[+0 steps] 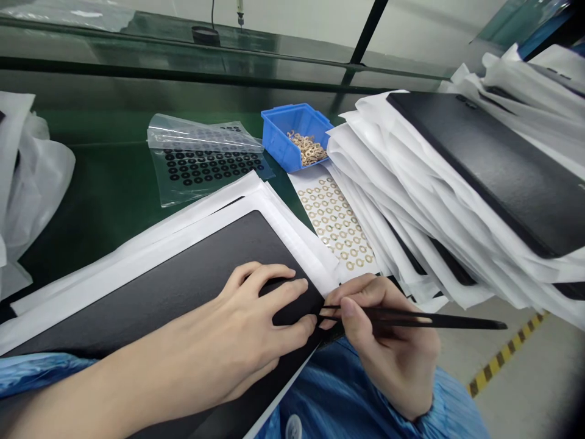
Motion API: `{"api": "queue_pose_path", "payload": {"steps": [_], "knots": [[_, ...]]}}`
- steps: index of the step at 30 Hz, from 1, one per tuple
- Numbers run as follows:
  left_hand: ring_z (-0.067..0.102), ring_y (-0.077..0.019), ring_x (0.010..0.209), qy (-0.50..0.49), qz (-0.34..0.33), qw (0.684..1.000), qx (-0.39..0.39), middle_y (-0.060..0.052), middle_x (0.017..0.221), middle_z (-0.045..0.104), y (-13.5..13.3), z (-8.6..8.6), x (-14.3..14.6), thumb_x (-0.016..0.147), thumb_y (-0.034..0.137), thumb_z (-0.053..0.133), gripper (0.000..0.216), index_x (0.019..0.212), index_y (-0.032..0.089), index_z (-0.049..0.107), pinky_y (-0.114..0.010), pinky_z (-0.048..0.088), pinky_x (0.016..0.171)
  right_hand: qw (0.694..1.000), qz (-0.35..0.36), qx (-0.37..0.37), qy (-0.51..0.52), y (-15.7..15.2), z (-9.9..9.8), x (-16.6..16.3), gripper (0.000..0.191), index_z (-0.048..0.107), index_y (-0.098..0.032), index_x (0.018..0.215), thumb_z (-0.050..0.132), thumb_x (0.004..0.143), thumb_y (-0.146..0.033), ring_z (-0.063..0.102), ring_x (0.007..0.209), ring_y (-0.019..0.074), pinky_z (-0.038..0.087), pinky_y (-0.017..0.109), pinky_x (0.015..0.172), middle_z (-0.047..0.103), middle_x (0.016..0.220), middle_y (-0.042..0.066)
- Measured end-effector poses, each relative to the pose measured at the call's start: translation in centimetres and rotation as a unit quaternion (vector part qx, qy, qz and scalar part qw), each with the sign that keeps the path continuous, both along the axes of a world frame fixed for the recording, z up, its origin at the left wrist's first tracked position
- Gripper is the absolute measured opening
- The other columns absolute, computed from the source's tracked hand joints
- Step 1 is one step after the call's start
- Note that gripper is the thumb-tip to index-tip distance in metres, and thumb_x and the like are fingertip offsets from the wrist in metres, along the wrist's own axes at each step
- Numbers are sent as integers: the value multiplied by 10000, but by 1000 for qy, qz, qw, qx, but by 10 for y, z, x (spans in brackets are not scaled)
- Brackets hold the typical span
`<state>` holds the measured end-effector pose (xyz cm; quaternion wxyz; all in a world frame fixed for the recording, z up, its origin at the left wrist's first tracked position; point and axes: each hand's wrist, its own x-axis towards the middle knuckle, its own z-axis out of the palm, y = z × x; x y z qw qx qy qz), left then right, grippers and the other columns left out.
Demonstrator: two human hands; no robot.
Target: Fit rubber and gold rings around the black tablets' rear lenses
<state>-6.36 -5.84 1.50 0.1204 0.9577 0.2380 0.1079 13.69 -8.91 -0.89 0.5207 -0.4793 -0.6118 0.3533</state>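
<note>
A flat black panel with rounded corners lies on white wrapping sheets in front of me. My left hand rests on its right end, palm down with the fingers spread. At the panel's right edge, my right hand holds black tweezers between thumb and fingers. Their tips touch or nearly touch the edge, close to my left fingertips. Whether anything sits between the tips is hidden. Beyond the hands lies a white sheet of small gold ring-shaped tabs.
A blue bin holds many small ring tabs. Left of it lies a clear film with black rings. Tall stacks of wrapped panels rise at the right. White wrapping is heaped at the left on the green table.
</note>
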Motion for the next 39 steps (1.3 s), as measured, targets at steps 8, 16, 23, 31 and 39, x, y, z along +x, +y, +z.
{"api": "queue_pose_path", "payload": {"steps": [8,16,23,31,39], "knots": [[319,-299,1218,2,-2,1000,4,-106,1287,449,1,1,0,878,145,438,344,1202,226,518,-460,329,909,997,51,3,-53,5,4,7,159,497,-195,719,536,845,-106,590,582,101,499,223,515,573,703,-13],[312,-296,1215,9,-9,1000,-1,-106,1249,468,1,3,-1,882,144,437,357,1221,228,507,-455,346,907,996,78,-10,29,9,-3,9,144,510,-190,752,512,871,-110,616,565,83,544,195,517,570,753,-12],[309,-299,1217,5,-3,1000,0,-103,1242,465,0,3,-1,871,126,442,363,1210,232,519,-445,354,906,996,89,33,-3,12,1,20,49,595,-187,849,600,829,-143,626,669,141,536,266,575,608,770,23],[303,-295,1210,9,-4,1000,-6,-103,1236,462,0,2,-1,884,120,412,370,1222,234,510,-450,342,907,993,106,50,-14,11,-3,21,104,605,-191,877,629,806,-119,623,727,157,515,289,620,622,779,25],[323,-278,1191,-4,-2,1000,-12,-89,1234,470,1,5,-1,888,127,414,351,1208,222,521,-406,358,901,993,110,43,24,12,-3,20,41,586,-178,820,586,840,-143,607,659,158,509,310,583,598,725,29]]}}
